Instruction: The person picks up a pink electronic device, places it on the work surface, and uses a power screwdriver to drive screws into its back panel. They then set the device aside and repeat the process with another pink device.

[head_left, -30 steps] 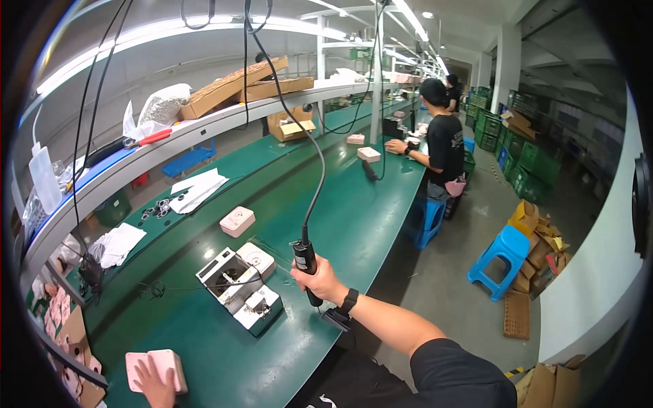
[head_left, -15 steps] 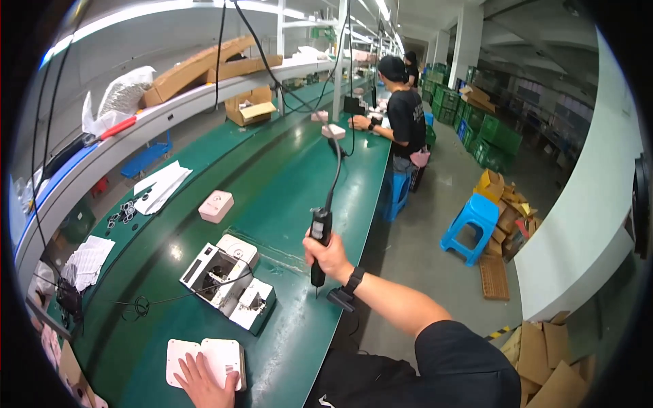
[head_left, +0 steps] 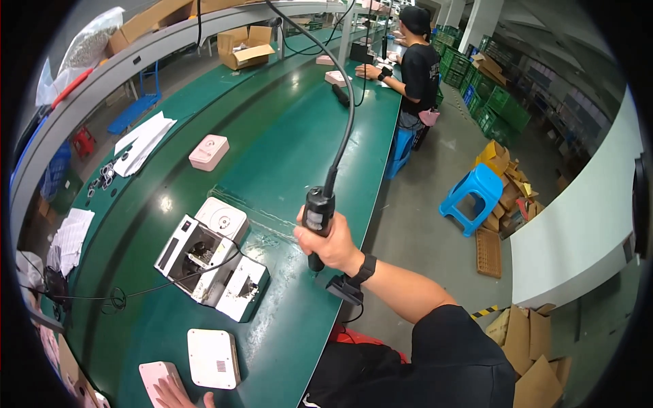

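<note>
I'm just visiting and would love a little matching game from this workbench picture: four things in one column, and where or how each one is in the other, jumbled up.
Things:
1. Black corded tool
2. Pink case
3. Open white machine
4. Blue stool

Places and states:
A. Standing on the grey floor, near scattered cardboard
B. Partly covered by the person's left hand
C. Gripped in the person's right hand
D. On the green table, its inner parts exposed

Pairs: 1-C, 2-B, 3-D, 4-A
</note>
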The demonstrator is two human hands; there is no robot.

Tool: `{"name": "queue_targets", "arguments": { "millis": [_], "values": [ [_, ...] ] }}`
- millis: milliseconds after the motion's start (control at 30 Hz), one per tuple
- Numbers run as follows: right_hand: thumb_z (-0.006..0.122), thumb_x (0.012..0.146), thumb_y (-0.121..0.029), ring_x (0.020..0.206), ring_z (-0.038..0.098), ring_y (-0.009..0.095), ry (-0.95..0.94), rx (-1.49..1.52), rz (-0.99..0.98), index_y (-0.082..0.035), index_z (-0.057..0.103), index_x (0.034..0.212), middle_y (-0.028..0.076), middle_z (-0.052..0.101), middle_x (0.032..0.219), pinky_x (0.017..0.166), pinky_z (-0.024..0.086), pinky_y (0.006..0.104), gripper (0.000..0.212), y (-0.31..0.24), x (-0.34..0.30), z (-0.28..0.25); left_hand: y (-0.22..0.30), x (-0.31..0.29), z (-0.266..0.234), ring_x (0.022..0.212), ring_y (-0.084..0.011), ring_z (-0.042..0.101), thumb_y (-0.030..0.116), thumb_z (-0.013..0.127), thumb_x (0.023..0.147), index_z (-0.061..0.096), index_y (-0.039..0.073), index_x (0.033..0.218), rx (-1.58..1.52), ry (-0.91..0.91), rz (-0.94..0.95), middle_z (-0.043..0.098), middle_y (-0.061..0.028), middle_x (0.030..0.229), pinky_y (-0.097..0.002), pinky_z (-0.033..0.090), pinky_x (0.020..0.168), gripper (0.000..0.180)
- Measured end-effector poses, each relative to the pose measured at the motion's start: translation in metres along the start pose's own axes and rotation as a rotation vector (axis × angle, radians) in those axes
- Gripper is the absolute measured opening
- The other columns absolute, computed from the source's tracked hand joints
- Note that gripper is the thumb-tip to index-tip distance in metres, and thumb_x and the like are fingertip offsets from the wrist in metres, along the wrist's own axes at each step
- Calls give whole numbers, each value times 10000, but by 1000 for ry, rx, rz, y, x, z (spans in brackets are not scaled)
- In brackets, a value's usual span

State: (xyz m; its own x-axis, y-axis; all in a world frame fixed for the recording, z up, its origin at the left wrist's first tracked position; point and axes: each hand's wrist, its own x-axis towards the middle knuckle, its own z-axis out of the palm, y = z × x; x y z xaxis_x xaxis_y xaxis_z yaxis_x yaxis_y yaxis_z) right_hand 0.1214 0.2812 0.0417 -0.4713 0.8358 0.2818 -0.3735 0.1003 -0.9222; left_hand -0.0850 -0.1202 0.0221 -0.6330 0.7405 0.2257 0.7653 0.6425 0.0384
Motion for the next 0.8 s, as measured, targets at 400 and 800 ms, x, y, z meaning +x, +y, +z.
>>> {"name": "queue_targets", "arguments": {
  "millis": [400,800],
  "values": [
    [713,825,0,623,516,58,-218,-299,52,-17,560,1023,-22,567,768,579,447,246,251,3,-10,12,66,34,18,1346,-484,331,413,842,691,440,63,1427,-244,56,166,326,-279,1491,-544,291,1117,909],
    [800,702,-15,622,667,193,-557,-268,-487,-10,610,988,77,665,806,541,505,291,344,0,-18,5,47,35,37,1352,-428,371,261,925,579,411,34,1441,-441,97,-77,431,-270,1431,-491,295,1129,1028]
  ]
}}
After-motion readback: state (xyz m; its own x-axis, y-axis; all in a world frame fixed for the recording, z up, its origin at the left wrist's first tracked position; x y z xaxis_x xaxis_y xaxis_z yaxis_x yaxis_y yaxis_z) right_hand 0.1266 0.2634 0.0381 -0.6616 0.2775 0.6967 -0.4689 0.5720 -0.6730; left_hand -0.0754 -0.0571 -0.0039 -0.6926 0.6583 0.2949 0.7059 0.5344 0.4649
